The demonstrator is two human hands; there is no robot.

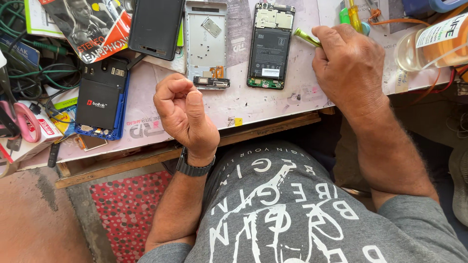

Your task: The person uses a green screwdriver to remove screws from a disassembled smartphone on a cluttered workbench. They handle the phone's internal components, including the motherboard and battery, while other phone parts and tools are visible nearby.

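My left hand hovers over the near edge of the workbench, fingers curled into a loose fist; whether something small is pinched in it I cannot tell. My right hand rests on the bench to the right, closed around a green-handled tool whose tip points left. Just left of that tip lies an opened phone body showing its black battery and circuit board. A silver phone frame with a small black part at its lower end lies beside it.
A black phone back and another opened phone with a black battery on a blue case lie at the left, among green cables and packaging. A clear bottle of yellowish liquid lies at the right. Screwdrivers sit at the back.
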